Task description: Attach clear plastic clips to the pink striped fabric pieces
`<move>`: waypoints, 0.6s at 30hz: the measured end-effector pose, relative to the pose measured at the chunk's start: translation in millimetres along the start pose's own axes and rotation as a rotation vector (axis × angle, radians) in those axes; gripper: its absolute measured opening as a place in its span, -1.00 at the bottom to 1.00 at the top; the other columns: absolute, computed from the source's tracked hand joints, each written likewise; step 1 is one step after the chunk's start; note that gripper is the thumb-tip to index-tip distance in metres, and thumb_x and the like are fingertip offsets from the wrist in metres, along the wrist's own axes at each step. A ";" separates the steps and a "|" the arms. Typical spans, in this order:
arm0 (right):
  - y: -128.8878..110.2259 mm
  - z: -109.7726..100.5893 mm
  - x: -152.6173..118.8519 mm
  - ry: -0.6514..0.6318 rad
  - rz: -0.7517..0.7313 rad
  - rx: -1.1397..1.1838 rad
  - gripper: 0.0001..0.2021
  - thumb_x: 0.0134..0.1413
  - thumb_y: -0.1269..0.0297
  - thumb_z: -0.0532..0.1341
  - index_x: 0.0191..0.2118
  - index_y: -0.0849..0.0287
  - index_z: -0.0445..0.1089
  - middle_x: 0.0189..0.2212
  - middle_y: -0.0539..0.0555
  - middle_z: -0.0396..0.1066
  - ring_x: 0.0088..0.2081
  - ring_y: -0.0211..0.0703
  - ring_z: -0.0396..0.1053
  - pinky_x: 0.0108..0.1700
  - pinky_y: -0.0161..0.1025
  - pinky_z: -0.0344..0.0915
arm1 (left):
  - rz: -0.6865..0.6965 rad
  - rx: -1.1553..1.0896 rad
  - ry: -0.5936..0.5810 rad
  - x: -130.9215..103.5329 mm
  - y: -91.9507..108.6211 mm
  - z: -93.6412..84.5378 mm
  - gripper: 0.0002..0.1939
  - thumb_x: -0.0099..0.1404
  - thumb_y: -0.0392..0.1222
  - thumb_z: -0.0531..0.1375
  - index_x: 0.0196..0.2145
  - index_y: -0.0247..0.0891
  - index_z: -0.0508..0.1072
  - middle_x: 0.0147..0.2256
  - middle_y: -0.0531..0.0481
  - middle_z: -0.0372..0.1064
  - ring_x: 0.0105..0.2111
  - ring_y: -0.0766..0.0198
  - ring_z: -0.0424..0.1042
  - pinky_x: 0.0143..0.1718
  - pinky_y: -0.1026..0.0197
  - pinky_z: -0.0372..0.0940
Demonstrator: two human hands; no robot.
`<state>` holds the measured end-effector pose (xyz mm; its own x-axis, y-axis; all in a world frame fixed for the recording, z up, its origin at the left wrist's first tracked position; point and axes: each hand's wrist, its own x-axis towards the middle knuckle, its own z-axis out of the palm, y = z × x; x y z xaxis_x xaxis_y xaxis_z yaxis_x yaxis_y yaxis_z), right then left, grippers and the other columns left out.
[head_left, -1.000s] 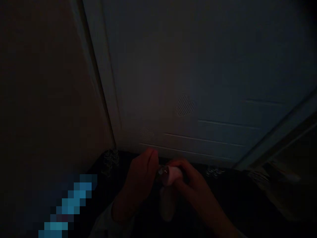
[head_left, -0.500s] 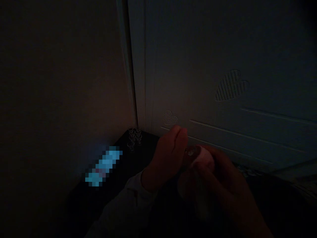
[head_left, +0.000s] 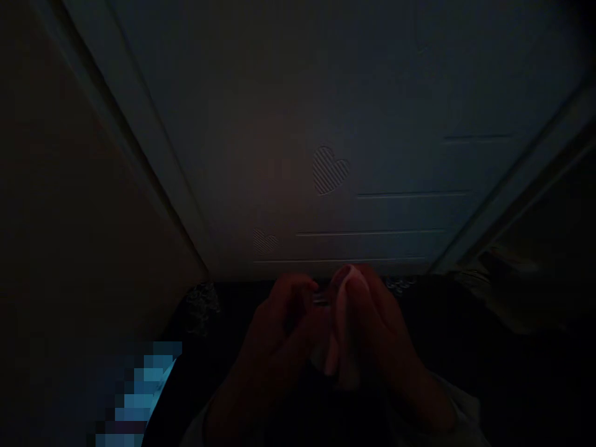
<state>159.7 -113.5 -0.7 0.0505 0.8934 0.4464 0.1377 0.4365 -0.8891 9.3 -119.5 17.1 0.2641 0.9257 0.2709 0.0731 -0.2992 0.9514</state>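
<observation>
Dimly, the right hand (head_left: 379, 323) is gripping limp pink cloth (head_left: 342, 329) at five o'clock. The left hand (head_left: 284, 329) is holding a small shiny object (head_left: 321, 299).

Cut off below: blue pixelated strip (head_left: 139, 391). Partly hidden: small shiny object (head_left: 320, 299) by left hand (head_left: 284, 329), limp pink cloth (head_left: 342, 323) by right hand (head_left: 384, 323).

Panel (head_left: 261, 81) dim grey-blue, its hearts (head_left: 329, 171) diagonally striped; cloth (head_left: 342, 329) pinkish; surface (head_left: 456, 360) near-black; pixelated patch (head_left: 139, 394) bright blue; wall (head_left: 60, 217) dark brown.
</observation>
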 end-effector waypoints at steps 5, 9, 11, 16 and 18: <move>7.6 -3.4 7.5 0.053 0.033 -0.019 -0.67 0.29 0.08 -0.03 -0.46 0.09 0.24 -0.59 -0.09 0.21 -0.53 -0.25 0.18 -0.49 -0.29 0.13 | -0.017 0.066 -0.057 1.1 -2.4 -6.2 -0.78 0.26 -0.16 0.25 -0.12 -0.02 0.41 -0.35 0.18 0.44 -0.37 0.33 0.38 -0.31 0.32 0.26; 5.2 -1.8 8.5 0.063 0.032 -0.065 -0.71 0.22 0.08 0.03 -0.48 0.10 0.23 -0.61 -0.10 0.20 -0.55 -0.26 0.17 -0.51 -0.30 0.10 | -0.026 0.172 -0.064 2.8 -2.9 -11.6 -0.83 0.25 -0.15 0.24 -0.17 -0.05 0.44 -0.36 0.18 0.46 -0.37 0.30 0.41 -0.32 0.30 0.26; 3.5 -1.3 8.1 0.069 0.026 -0.090 -0.73 0.18 0.09 0.07 -0.49 0.09 0.20 -0.62 -0.11 0.19 -0.57 -0.27 0.16 -0.54 -0.32 0.08 | -0.032 0.213 -0.073 4.2 -2.4 -13.2 -0.83 0.25 -0.14 0.23 -0.17 -0.06 0.44 -0.36 0.17 0.46 -0.36 0.28 0.43 -0.33 0.29 0.26; 2.9 -2.1 8.6 0.061 0.019 -0.162 -0.72 0.18 0.08 0.06 -0.50 0.08 0.15 -0.64 -0.14 0.13 -0.61 -0.30 0.12 -0.57 -0.34 0.05 | -0.045 0.272 -0.078 7.9 1.6 -10.7 -0.88 0.23 -0.15 0.22 -0.23 -0.10 0.44 -0.38 0.16 0.46 -0.37 0.28 0.42 -0.34 0.30 0.26; 3.0 -2.7 9.3 0.061 0.009 -0.190 -0.70 0.22 0.08 0.03 -0.50 0.08 0.14 -0.65 -0.14 0.11 -0.61 -0.30 0.11 -0.57 -0.33 0.04 | -0.049 0.261 -0.091 8.0 3.3 -8.2 -0.90 0.21 -0.16 0.23 -0.28 -0.11 0.44 -0.41 0.16 0.45 -0.40 0.30 0.41 -0.37 0.31 0.25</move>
<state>163.2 -104.2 1.1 0.1120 0.8863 0.4494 0.3209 0.3958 -0.8604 3.8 -111.1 23.6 0.3389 0.9194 0.1995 0.3297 -0.3147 0.8901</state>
